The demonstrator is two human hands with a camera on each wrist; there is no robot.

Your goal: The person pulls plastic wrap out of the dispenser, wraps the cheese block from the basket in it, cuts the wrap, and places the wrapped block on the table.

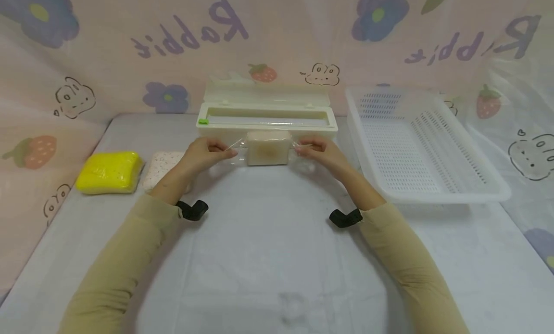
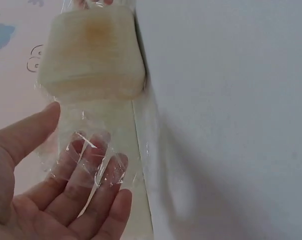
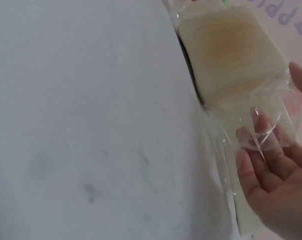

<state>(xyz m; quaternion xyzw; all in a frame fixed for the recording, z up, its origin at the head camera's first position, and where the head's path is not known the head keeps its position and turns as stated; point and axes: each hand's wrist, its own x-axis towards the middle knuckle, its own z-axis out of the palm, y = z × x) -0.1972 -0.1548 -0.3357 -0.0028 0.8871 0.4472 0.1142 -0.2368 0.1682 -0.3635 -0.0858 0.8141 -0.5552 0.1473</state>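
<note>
A pale, rounded block (image 1: 268, 148) with a brownish patch on its face is covered in clear plastic film. It stands against the front of a white cling film dispenser (image 1: 267, 113) whose lid is up. My left hand (image 1: 208, 152) is left of the block, its fingertips touching loose film (image 2: 98, 157) at that end. In the left wrist view its thumb is spread from the fingers. On the other side, my right hand (image 1: 321, 153) touches the film (image 3: 263, 127) with its fingertips, thumb likewise apart.
A yellow wrapped block (image 1: 110, 173) and a speckled whitish block (image 1: 161, 168) lie on the left, the latter partly behind my left forearm. At right stands a white perforated basket (image 1: 433, 197). A printed curtain (image 1: 285, 35) hangs behind the white-covered table (image 1: 277, 257).
</note>
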